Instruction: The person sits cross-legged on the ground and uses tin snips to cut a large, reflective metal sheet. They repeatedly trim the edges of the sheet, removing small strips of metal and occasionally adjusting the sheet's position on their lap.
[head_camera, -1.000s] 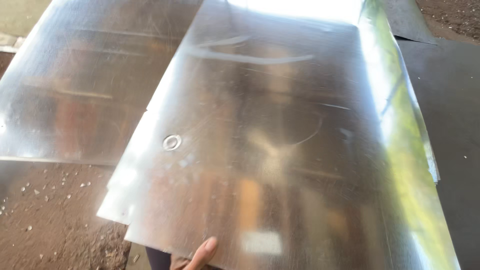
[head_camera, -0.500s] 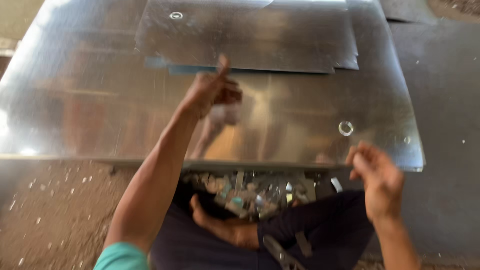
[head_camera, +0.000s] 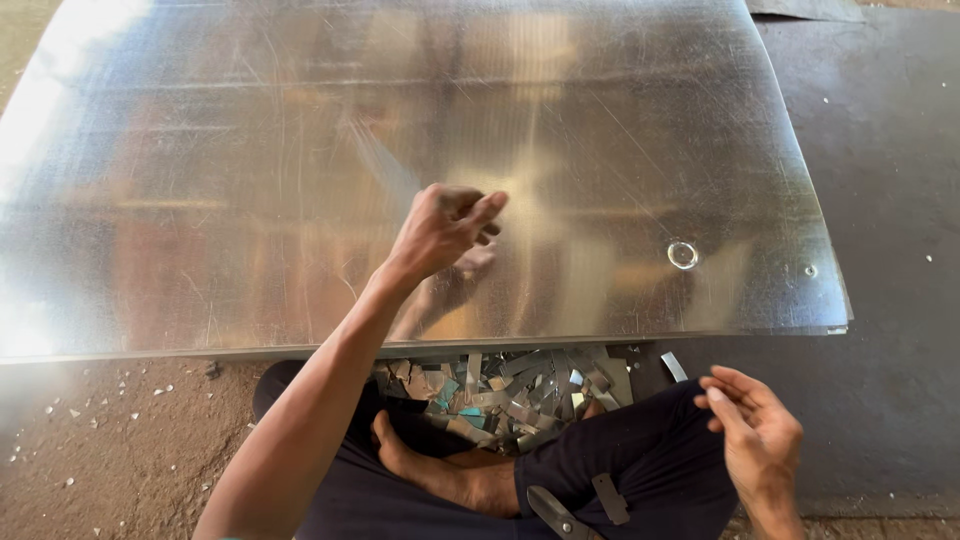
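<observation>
The large shiny metal sheet (head_camera: 420, 170) lies flat on the ground ahead of the seated person, its near edge just above the crossed legs, and it now fills nearly the whole view. Half a second ago a smaller stack of sheets lay on its far part, and a second ago a lifted sheet was tilted across the view; both are gone from sight now, so the top sheet's surface shows bare apart from scratches and reflections. A small round ring mark (head_camera: 682, 254) sits near the sheet's right near corner, where before it appeared lower and closer to the edge, which suggests the head has leaned in over the sheet. The left hand (head_camera: 445, 228) reaches out over the sheet's near middle, fingers curled loosely together with the thumb laid along them, holding nothing that can be made out; whether it touches the metal or hovers just over it cannot be told. The right hand (head_camera: 760, 435) hangs off the sheet, beyond its near right corner over the knee, fingers loosely spread and empty. Just below the sheet's near edge, between the legs, lies a heap of metal offcuts (head_camera: 500, 390), and dark shears (head_camera: 560, 515) rest on the lap.
</observation>
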